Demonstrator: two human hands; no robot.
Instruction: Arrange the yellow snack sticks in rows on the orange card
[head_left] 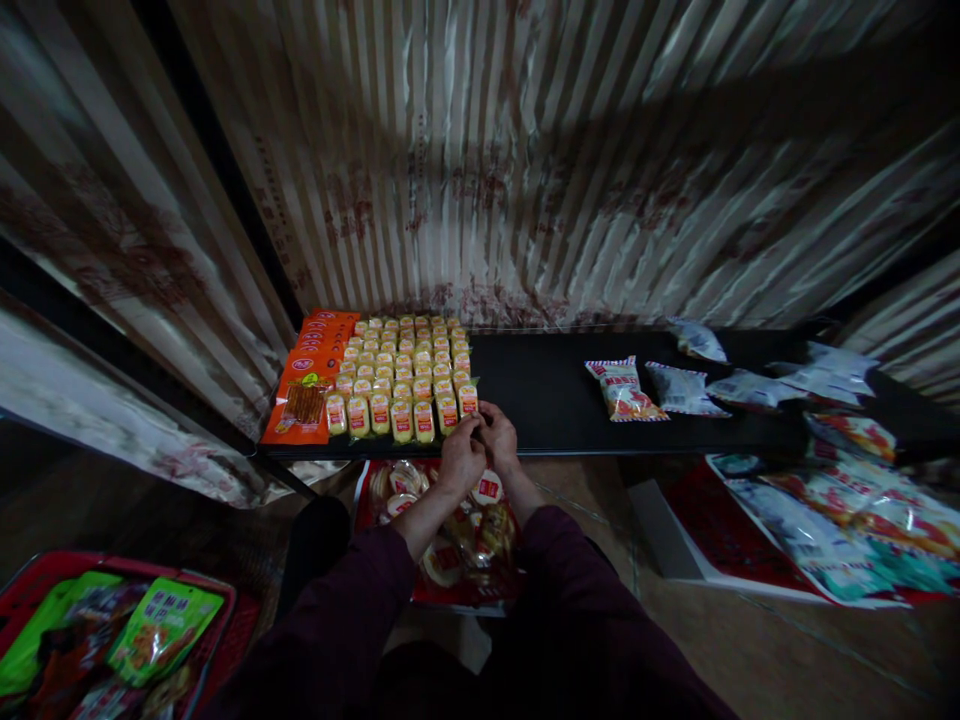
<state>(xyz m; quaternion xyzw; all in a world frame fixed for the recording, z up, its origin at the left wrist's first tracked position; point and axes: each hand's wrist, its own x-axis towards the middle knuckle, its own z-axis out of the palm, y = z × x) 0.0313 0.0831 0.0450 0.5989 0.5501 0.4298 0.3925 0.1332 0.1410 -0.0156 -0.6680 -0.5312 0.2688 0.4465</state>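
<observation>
Rows of small yellow wrapped snack cakes (402, 420) with red and white labels stand on a black shelf (536, 385). At the right end of the front row is one wrapped snack cake (468, 399), slightly higher than its neighbours. My left hand (460, 456) and my right hand (498, 438) meet at its lower edge, fingers closed on it. The fingers partly cover its bottom. Orange snack bags (304, 390) lie overlapped to the left of the cakes. Below my hands, a red box (362, 500) holds more wrapped round items, partly hidden by my arms.
White snack bags (622, 388) lie scattered on the shelf's right part. An open carton (679, 530) of similar bags stands on the floor at right. A red basket (225, 610) with green and dark packets is at lower left. Striped, printed sheeting (465, 180) hangs behind the shelf.
</observation>
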